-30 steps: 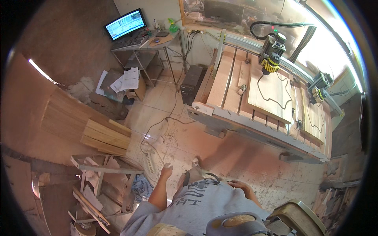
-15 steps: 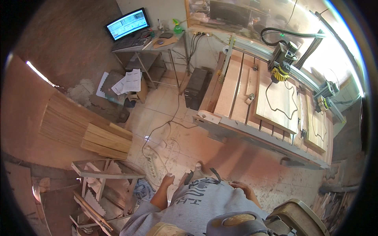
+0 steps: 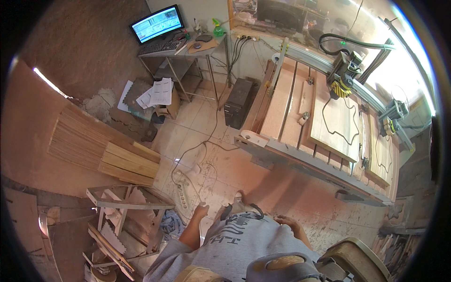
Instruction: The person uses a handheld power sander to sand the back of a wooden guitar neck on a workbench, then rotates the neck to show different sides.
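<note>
- pale tiled floor [image 3: 190, 118], partly reddish
- brown wall [image 3: 89, 35] at left
- metal-legged surface [image 3: 212, 48] beside an off-white wall [image 3: 197, 8]
- glass window [image 3: 345, 21], bright light [image 3: 409, 70] at right

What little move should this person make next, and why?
Perhaps glance down before stepping toward the desk: a dark cable trails across the floor that way, with a power strip lying nearby. Neither the left hand nor the right hand touches the machine.
</note>
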Available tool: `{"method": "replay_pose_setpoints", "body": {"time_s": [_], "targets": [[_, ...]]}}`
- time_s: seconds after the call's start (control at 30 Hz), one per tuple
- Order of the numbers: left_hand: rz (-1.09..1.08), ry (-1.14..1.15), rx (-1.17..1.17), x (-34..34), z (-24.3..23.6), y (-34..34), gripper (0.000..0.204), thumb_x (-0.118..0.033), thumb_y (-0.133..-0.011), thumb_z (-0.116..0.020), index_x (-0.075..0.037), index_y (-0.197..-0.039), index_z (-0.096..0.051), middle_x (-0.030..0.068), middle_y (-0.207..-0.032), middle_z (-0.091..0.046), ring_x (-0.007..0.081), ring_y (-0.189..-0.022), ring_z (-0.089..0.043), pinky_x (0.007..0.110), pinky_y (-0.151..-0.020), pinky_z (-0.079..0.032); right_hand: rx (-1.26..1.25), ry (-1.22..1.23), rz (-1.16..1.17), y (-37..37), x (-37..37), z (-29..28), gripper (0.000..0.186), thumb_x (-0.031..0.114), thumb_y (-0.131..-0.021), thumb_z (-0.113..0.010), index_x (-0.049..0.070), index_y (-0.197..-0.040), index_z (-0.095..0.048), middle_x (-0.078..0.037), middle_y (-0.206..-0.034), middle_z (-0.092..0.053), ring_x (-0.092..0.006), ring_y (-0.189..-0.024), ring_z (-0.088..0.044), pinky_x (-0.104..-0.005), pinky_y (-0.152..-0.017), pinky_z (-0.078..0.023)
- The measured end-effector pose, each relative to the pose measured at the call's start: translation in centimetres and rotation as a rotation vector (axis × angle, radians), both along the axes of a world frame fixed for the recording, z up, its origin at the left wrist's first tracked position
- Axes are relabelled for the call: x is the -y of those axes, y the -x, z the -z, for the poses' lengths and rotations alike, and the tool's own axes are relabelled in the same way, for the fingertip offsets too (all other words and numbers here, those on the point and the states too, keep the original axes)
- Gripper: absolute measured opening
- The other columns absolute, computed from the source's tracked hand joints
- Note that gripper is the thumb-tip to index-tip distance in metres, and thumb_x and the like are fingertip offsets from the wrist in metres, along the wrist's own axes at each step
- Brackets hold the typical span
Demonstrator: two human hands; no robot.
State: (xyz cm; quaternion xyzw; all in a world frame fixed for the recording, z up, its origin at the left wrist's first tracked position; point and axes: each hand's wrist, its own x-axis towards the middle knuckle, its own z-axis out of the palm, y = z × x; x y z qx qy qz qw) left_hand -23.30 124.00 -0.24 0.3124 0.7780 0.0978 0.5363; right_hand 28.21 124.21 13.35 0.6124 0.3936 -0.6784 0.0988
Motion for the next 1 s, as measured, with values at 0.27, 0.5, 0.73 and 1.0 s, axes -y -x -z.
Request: {"method": "replay_pose_setpoints", "body": {"time_s": [0.27, 0.5, 0.73, 1.0], "targets": [[0.057, -0.012, -0.043, 2.2, -1.2, -1.3, 0.064, -0.038, -0.092, -0.064, 0.002, -0.141, -0.055, 0.0219, -0.091, -0.074, 0.0285, -0.072, -0.074, 0.04, -0.075, -0.058, -0.03, -0.064, 0.032, -2.1, 3.1, 3.0, 0.077, 0.061, -0.096, -0.063, 0.004, -0.148, -0.056, -0.022, -0.144, -0.06, -0.0389, -0.129, -0.061, -0.0549, -0.091, -0.059], [0.298, -0.157, -0.128, 6.7, 3.5, 0.1, 0.044, -0.02, -0.096, -0.066, -0.007, -0.137, -0.057, 0.0151, -0.11, -0.072, 0.0262, -0.098, -0.071, 0.04, -0.073, -0.06, 0.029, -0.115, -0.037, -2.7, 5.2, 0.8, 0.075, 0.06, -0.099, -0.061, 0.0, -0.144, -0.058, -0.019, -0.136, -0.066, -0.0331, -0.127, -0.061, -0.0461, -0.098, -0.055], [-0.444, -0.342, 0.073, 16.8, -2.3, -10.3, 0.057, -0.033, -0.095, -0.065, -0.005, -0.143, -0.056, 0.0235, -0.105, -0.074, 0.0262, -0.084, -0.074, 0.039, -0.079, -0.057, -0.097, -0.144, -0.338, -3.4, 7.0, 0.9, 0.061, 0.054, -0.104, -0.057, 0.007, -0.143, -0.061, -0.015, -0.138, -0.065, -0.029, -0.123, -0.062, -0.0465, -0.1, -0.051], [-0.919, 0.084, -0.208, 59.7, 0.9, -29.5, 0.049, -0.038, -0.092, -0.062, -0.002, -0.123, -0.071, 0.0283, -0.116, -0.072, 0.0431, -0.114, -0.068, 0.047, -0.1, -0.053, -0.091, 0.091, -0.637, -2.3, 12.9, 7.0, 0.044, 0.041, -0.104, -0.062, 0.002, -0.122, -0.07, -0.009, -0.115, -0.072, -0.0194, -0.096, -0.068, -0.0374, -0.08, -0.055]]}}
